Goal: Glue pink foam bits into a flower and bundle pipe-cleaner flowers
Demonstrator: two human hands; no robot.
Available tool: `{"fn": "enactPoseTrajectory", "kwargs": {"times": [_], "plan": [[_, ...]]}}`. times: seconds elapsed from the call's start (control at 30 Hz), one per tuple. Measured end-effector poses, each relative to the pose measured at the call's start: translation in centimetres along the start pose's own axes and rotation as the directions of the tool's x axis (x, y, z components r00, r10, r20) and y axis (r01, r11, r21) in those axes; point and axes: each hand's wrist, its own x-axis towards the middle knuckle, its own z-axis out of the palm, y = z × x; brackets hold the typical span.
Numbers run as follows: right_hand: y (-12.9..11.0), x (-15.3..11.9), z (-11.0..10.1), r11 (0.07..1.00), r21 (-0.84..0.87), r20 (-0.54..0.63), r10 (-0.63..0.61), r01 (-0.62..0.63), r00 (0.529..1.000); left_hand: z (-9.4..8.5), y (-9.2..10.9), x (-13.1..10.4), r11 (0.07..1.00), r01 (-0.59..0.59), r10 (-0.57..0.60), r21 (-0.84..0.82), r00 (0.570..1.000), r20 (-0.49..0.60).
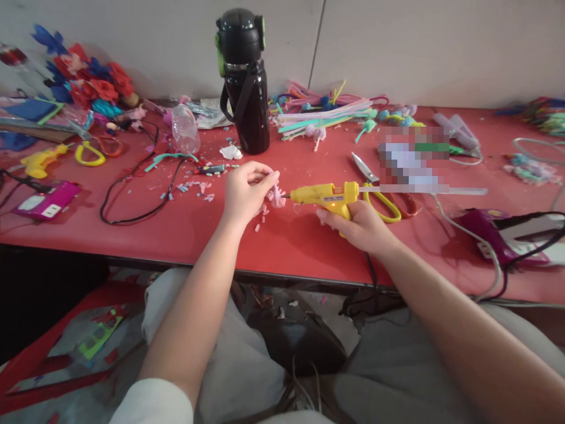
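Note:
My left hand (248, 191) pinches a small pink fuzzy piece (276, 197), which looks like bent pipe cleaner, just above the table. My right hand (364, 227) is wrapped round the handle of a yellow hot glue gun (329, 195). The gun's nozzle points left and meets or nearly touches the pink piece. A clear glue stick (463, 191) sticks out of the gun's back end. Small pink clippings (260, 219) lie below my left fingers. Just behind the gun rest scissors (382, 203) with yellow and red handles.
A black bottle (253, 112) stands behind my hands. Pipe cleaners (324, 115) lie along the wall. Left are a plastic bottle (185, 129), another yellow glue gun (43, 160), a purple power strip (46, 200) and a looping black cord (102, 206). Another power strip (503, 241) sits right.

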Motion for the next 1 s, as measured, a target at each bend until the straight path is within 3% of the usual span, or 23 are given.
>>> {"fn": "enactPoseTrajectory", "kwargs": {"times": [1.0], "plan": [[-0.86,-0.32,0.16,0.996,-0.086,0.009,0.008,-0.007,1.0,0.08,0.28,-0.24,1.0,0.01,-0.01,-0.015,1.0,0.011]]}}
